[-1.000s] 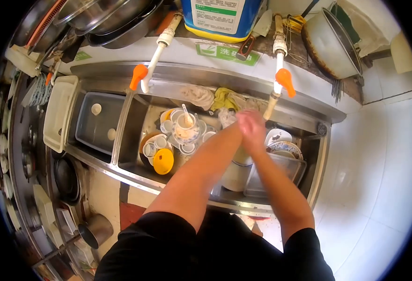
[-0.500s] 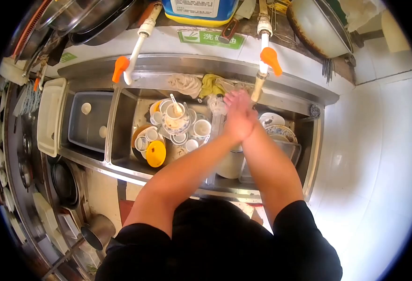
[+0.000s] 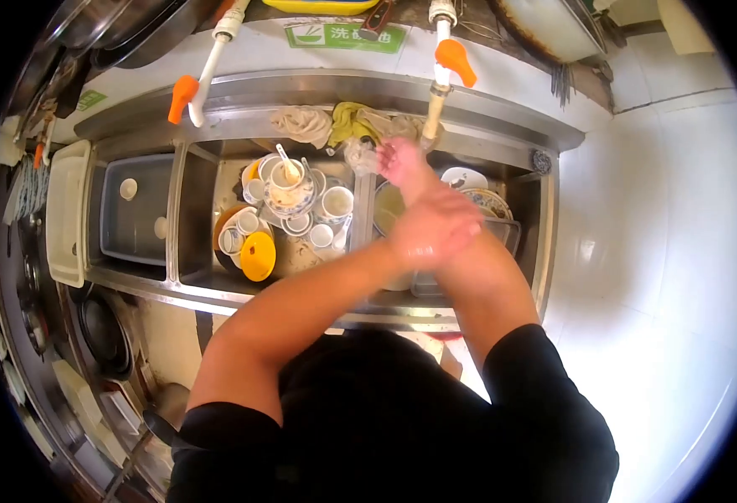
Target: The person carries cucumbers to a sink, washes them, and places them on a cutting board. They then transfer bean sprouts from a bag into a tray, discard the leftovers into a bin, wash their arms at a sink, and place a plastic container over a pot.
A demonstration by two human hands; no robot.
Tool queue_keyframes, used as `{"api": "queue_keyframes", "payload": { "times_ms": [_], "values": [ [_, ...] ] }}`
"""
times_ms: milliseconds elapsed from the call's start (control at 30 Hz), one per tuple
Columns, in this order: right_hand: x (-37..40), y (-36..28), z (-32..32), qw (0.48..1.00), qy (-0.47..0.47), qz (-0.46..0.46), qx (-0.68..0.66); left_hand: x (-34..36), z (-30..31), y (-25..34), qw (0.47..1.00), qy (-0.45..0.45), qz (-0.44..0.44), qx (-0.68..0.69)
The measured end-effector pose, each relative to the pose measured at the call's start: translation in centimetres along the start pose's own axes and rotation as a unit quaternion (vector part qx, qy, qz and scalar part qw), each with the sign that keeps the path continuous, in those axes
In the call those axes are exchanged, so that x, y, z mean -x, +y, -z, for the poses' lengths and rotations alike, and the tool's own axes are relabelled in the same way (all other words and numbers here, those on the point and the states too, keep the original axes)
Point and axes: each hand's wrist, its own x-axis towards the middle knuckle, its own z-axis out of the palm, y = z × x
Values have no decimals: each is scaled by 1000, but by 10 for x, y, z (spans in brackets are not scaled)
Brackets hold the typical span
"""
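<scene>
My left hand (image 3: 437,228) lies wrapped across my right forearm, just below the wrist; its skin looks wet and it is smeared by motion. Beyond it, my right hand (image 3: 400,160) has its fingers curled in, with nothing visible in them. That hand is beside the tap spout (image 3: 434,115) and close to a crumpled clear plastic bag (image 3: 360,157) on the sink's back edge. Under my arms is the right sink basin (image 3: 534,222), holding patterned plates (image 3: 487,201), a round vessel (image 3: 388,210) and a clear plastic tray (image 3: 509,235), all partly hidden.
The middle basin holds stacked bowls (image 3: 290,199), small cups (image 3: 321,235) and a yellow bowl (image 3: 258,256). A grey tub (image 3: 137,210) sits in the left basin. Cloths (image 3: 301,124) lie along the back ledge. Another tap (image 3: 209,80) hangs over the left side.
My hands were together near the tap. My left hand has slid down onto my right forearm, while the right hand stays by the spout. The view has shifted slightly.
</scene>
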Motion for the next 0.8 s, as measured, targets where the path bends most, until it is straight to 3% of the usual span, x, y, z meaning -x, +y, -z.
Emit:
{"api": "queue_keyframes", "payload": {
  "times_ms": [33, 133, 300, 333, 367, 400, 433, 467, 533, 567, 700, 767, 800],
  "values": [
    [-6, -1, 5, 1000, -20, 1, 17, 2, -2, 14, 996, 15, -47, -74],
    [-6, -7, 9, 1000, -13, 16, -16, 9, 2, 81, 996, 8, -75, -54],
    [8, 3, 19, 995, 86, 45, 8, -21, -7, 89, 996, -68, 35, -50],
    [6, 8, 21, 994, 103, 43, 3, -44, -2, 94, 964, -217, 146, -40],
    [4, 6, 23, 994, 103, 45, 2, -56, 1, 96, 900, -357, 249, -31],
    [2, 5, 27, 995, 85, 18, -43, -44, -5, 88, 900, -358, 248, -30],
    [1, 1, 31, 994, 67, -8, -89, -20, -15, 75, 975, -192, 109, -2],
    [1, -5, 36, 994, 67, -6, -91, -2, -19, 68, 999, -17, -37, 26],
    [5, -19, 48, 993, 79, 67, -64, 26, -11, 77, 1000, 0, -14, 4],
    [6, -25, 53, 989, 82, 36, -114, 32, -10, 79, 1000, 22, 11, -19],
    [-2, -9, 59, 989, 98, 55, -93, 5, -12, 84, 997, 59, 3, -47],
    [-4, 1, 56, 993, 83, 35, -79, -18, -14, 73, 993, -72, 65, 62],
    [-1, 3, 56, 993, 83, 35, -79, -24, -14, 62, 989, -98, 112, 10]
  ]
}}
